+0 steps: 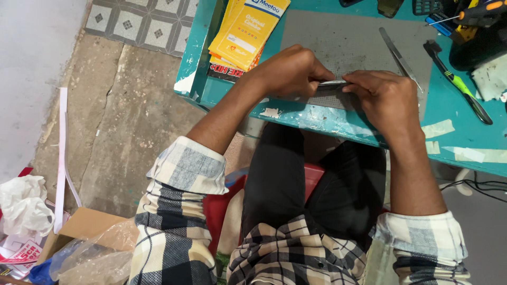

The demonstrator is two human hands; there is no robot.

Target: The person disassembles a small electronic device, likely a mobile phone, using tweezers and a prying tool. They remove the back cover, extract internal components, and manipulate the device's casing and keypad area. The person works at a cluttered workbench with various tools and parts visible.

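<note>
A thin, flat, silvery-grey strip (331,83) runs between the two hands at the near edge of the teal table (317,113), lying over a grey work mat (343,42). Only a short stretch of it shows; the rest is covered by fingers, so its full shape cannot be told.

Beyond the left hand (288,71) lies a stack of yellow card packets (245,31), partly hanging over a darker packet. Beyond the right hand (383,95) long metal tweezers (398,53) rest on the mat, and further right a green-handled brush (457,82) lies on the bare table. Strips of pale tape (438,128) stick to the tabletop just right of the right wrist. On the floor to the left stand a cardboard box (84,224) and crumpled white paper (24,203).

The left hand is curled into a closed grip, its fingertips pinching the strip's left end. The right hand's fingers (364,79) are bent and pressed down on the strip's right end, thumb hidden beneath. The strip spans the small gap between both sets of fingertips, touching each.
</note>
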